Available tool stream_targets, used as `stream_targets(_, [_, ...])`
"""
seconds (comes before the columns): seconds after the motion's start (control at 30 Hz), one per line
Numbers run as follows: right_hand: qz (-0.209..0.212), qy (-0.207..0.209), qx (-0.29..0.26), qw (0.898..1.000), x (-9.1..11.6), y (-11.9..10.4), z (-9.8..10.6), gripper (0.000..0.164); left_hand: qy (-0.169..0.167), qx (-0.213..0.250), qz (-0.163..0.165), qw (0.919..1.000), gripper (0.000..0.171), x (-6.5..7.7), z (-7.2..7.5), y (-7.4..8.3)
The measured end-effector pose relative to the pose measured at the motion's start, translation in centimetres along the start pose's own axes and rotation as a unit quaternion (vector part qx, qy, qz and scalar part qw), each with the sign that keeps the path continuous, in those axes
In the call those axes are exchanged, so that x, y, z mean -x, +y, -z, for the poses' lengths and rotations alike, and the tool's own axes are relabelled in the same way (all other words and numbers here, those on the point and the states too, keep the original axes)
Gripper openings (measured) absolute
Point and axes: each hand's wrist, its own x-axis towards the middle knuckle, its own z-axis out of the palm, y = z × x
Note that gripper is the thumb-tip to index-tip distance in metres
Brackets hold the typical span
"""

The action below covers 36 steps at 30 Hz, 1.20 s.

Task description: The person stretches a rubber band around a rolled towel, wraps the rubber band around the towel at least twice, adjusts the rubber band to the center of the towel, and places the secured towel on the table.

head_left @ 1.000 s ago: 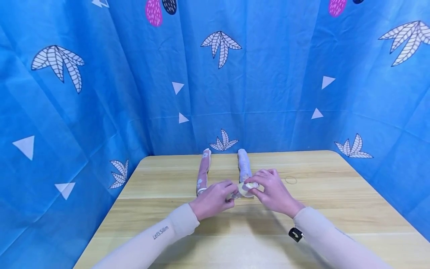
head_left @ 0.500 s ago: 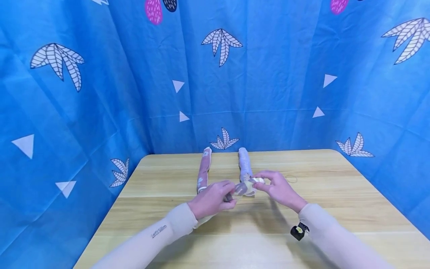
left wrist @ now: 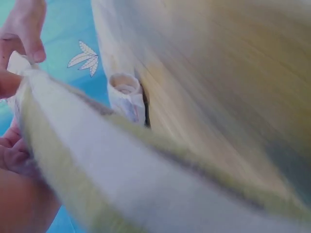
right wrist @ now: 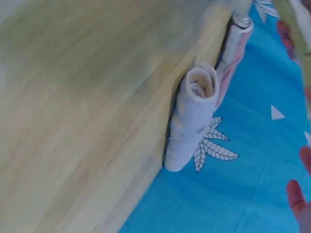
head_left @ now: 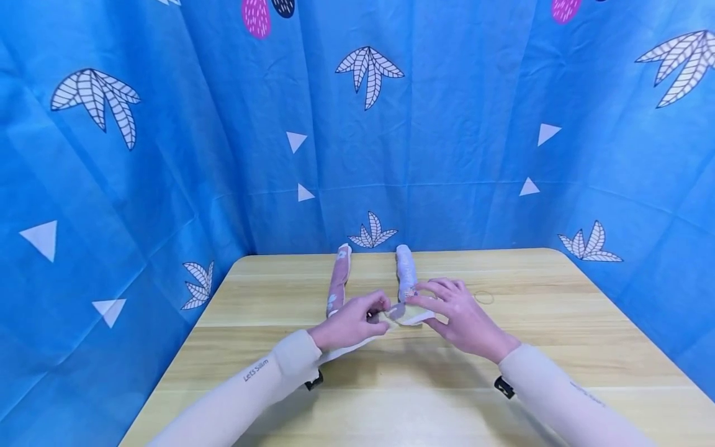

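Note:
A long folded towel [head_left: 413, 316] in yellow-green, white and grey hangs between the hands. My left hand [head_left: 352, 321] pinches it near one end, thumb and index finger bent around the cloth. Below that hand the rest of the towel trails toward my forearm, and it fills the lower part of the left wrist view as a thick layered strip [left wrist: 121, 160]. My right hand [head_left: 466, 320] is at the towel's right end, its fingers spread and fairly straight, fingertips close to the edge. In the right wrist view, its thumb [right wrist: 295, 194] stands apart from the cloth.
Just beyond the hands lies a lavender rolled towel [head_left: 406, 270], with a pink flowered rolled towel [head_left: 339, 282] to its left. A thin ring, like a rubber band [head_left: 483, 298], is on the wooden table [head_left: 558, 347]. A blue patterned curtain [head_left: 447, 124] surrounds the table.
My right hand has loosened from the towel's rolled-looking end and spread its fingers. That end now looks flatter. My left hand has shifted slightly left, and more towel shows beneath it.

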Motion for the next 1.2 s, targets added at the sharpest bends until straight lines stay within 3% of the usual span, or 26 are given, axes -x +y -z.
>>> stream_targets(0.1, [0.024, 0.011, 0.018, 0.999, -0.1, 0.1, -0.1, 0.056, -0.001, 0.019, 0.000, 0.9998, 0.021, 0.0, -0.1, 0.2])
stream_targets(0.2, [0.019, 0.024, 0.013, 0.999, 0.0, 0.2, -0.3, 0.050, 0.011, 0.025, -0.004, 0.9996, 0.023, 0.1, -0.5, 0.4])
stream_targets(0.3, [-0.003, 0.029, 0.002, 1.000, 0.1, 0.1, -0.4, 0.046, 0.036, -0.037, -0.038, 0.9980, 0.030, 0.3, -1.1, 0.3])
stream_targets(0.37, [-0.022, 0.029, -0.003, 0.999, 0.1, 0.1, -0.4, 0.043, 0.059, -0.117, -0.075, 0.9884, 0.037, 0.5, -1.5, 0.3])
stream_targets(0.43, [-0.040, 0.028, -0.009, 0.999, 0.1, 0.1, -0.4, 0.042, 0.086, -0.195, -0.110, 0.9709, 0.043, 0.6, -1.7, 0.2])
stream_targets(0.53, [-0.062, 0.026, -0.013, 0.998, 0.0, 0.0, -0.4, 0.040, 0.111, -0.260, -0.138, 0.9492, 0.051, 0.7, -1.8, 0.2])
stream_targets(0.63, [-0.076, 0.023, -0.013, 0.997, -0.1, 0.0, -0.4, 0.038, 0.117, -0.280, -0.145, 0.9416, 0.052, 0.6, -1.7, 0.3])
stream_targets(0.97, [-0.094, 0.015, -0.015, 0.995, 0.0, -0.2, -0.6, 0.031, 0.078, -0.320, -0.146, 0.9329, 0.022, -0.1, -1.9, 0.9])
stream_targets(1.1, [-0.135, -0.007, -0.057, 0.989, -0.1, 0.0, -0.4, 0.029, 0.087, -0.345, -0.177, 0.9178, 0.016, 0.2, -1.7, 0.4])
stream_targets(1.2, [-0.191, -0.027, -0.122, 0.974, -0.1, 0.2, -0.1, 0.027, 0.119, -0.359, -0.205, 0.9028, 0.015, 0.3, -1.4, -0.3])
